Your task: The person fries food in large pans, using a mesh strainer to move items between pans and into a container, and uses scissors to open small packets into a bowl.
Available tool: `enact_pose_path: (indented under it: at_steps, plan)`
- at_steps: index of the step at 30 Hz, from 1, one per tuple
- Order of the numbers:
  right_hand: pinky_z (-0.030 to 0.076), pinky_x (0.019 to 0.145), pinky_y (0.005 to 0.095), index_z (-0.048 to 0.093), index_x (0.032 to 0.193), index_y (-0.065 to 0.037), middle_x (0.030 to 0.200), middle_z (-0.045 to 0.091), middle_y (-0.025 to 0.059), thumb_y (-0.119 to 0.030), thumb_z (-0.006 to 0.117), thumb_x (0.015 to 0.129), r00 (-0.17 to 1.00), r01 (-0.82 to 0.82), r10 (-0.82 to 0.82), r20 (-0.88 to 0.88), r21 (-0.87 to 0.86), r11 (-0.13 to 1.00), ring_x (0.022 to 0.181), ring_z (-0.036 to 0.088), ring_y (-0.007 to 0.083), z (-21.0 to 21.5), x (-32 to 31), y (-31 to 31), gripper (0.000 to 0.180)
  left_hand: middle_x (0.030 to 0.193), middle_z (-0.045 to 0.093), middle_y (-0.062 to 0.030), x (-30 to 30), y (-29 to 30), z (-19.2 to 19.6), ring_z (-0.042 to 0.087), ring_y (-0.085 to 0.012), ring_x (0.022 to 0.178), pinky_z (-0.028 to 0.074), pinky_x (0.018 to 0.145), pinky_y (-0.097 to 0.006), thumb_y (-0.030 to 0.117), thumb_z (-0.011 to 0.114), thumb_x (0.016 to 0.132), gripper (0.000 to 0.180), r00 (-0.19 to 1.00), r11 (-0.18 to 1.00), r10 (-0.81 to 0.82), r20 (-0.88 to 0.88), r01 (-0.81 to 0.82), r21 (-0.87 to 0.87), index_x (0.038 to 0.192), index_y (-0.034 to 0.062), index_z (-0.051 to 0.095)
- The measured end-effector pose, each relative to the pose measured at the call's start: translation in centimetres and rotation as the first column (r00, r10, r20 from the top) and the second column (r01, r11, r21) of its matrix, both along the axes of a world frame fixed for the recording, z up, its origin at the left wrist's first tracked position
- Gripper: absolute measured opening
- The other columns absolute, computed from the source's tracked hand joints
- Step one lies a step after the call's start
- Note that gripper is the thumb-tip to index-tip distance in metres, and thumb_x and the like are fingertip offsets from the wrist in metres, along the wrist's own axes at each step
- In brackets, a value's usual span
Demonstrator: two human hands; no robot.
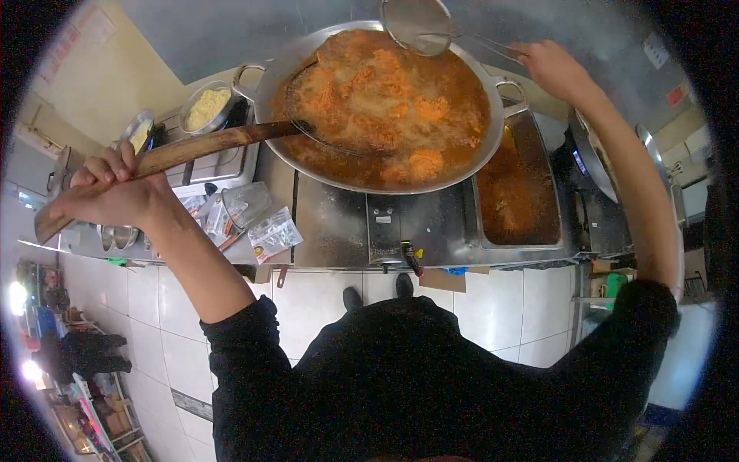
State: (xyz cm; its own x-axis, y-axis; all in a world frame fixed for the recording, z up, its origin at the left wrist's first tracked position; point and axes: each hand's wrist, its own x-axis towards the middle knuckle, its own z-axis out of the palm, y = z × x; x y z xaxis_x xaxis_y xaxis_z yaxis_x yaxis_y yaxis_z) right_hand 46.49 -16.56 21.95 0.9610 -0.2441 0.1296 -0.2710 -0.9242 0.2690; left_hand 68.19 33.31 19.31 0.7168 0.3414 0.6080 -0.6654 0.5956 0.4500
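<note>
A wide metal wok (271,154) with two loop handles holds bubbling oil and several orange-brown fried pieces (427,163). My left hand (127,189) is closed round the thick wooden handle of a large skimmer (212,145). The skimmer's round rim lies in the oil at the wok's left side, and part of its head is hidden under the bubbles. At the far right, my right hand (556,71) grips the thin wire handle of a round mesh strainer (418,25). That strainer is held over the wok's far rim, above the oil.
Right of the wok is a rectangular tray (556,231) with brown oil. A bowl of pale yellow food (206,109) stands at the left, near a clear plastic container (250,202) and a printed packet (275,235). Another dark pan (596,158) sits at the far right.
</note>
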Motion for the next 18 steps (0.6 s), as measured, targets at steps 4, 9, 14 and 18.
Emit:
enact_pose_path:
  at_steps: [4,9,14,18]
  plan:
    - [0.05,0.088,0.0487,0.06,0.129,-0.015,0.104,0.067,0.0198,-0.02,0.049,0.098,1.0,0.007,-0.01,-0.026,-0.097,0.995,0.096,0.062,0.0398,-2.2,4.7,-0.5,0.033,0.05,0.035,0.0026,-0.7,0.3,0.8,0.033,-0.0093,0.042,0.028,0.04,-0.022,0.076,0.032,0.091,0.066,0.998,0.998,0.059,-0.013,-0.059,0.01,0.061,0.0174,0.042]
    - [0.051,0.079,0.0488,0.059,0.131,-0.018,0.102,0.067,0.0192,-0.024,0.048,0.1,0.988,-0.153,0.154,-0.002,0.012,0.988,0.086,0.062,0.0393,-2.9,6.6,-2.3,0.033,0.051,0.034,0.0016,-0.7,0.3,1.4,0.03,-0.0098,0.041,0.028,0.041,-0.023,0.076,0.031,0.091,0.065,0.999,0.995,0.036,0.026,-0.038,0.091,0.063,0.0187,0.042]
    - [0.049,0.073,0.0485,0.055,0.135,-0.022,0.09,0.066,0.0213,-0.027,0.049,0.1,0.99,-0.144,0.143,-0.012,-0.074,0.987,0.074,0.059,0.0387,-0.7,3.2,-4.0,0.036,0.05,0.034,0.0016,-0.4,-0.3,0.0,0.03,-0.01,0.041,0.027,0.041,-0.023,0.08,0.033,0.088,0.066,0.999,0.998,0.026,-0.031,-0.024,0.063,0.064,0.0192,0.043]
    - [0.049,0.071,0.0486,0.051,0.138,-0.027,0.08,0.062,0.0222,-0.027,0.05,0.099,0.975,-0.223,0.219,-0.043,-0.245,0.943,0.074,0.06,0.0381,2.8,1.0,-4.5,0.039,0.05,0.033,0.0019,-0.3,1.9,-0.2,0.03,-0.01,0.041,0.026,0.04,-0.023,0.08,0.036,0.086,0.066,0.996,0.995,-0.073,0.044,0.07,0.067,0.063,0.0189,0.041]
